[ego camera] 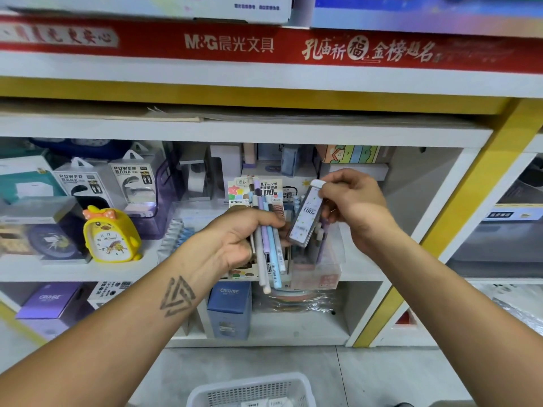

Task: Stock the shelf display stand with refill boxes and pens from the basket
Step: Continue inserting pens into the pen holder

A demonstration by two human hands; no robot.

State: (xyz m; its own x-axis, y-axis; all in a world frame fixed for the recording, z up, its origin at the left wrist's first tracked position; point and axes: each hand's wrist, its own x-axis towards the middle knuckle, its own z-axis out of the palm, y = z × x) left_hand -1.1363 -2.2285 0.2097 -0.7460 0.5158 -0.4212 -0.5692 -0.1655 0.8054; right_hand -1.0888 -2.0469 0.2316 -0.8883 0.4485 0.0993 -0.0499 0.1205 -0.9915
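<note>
- a bundle of pens (266, 245) is gripped in the left hand (238, 236), fingers curled round the barrels, tips pointing down.
- a clear refill box (305, 212) with a white cap is pinched by the right hand (352, 201) near its top, tilted, just beside the pens.
- both hands are held close together, directly in front of the display stand (316, 268), which sits on the shelf behind and below them.
- some pens are already seen standing in the stand; the stocking is judged to be partway done, with the held items not yet placed.
- the basket (252, 390) is seen on the floor below the hands, with a few white boxes left inside.
- above the hands, "m&g" and chinese characters are read on a red strip.
- behind the left hand, "0.7 hb" and "100" are printed on a card.
- left of the hands, "power bank" is read on 2 packs, above a yellow clock (113, 235).
- below the left hand, "cruhre" is marked on a blue box.
</note>
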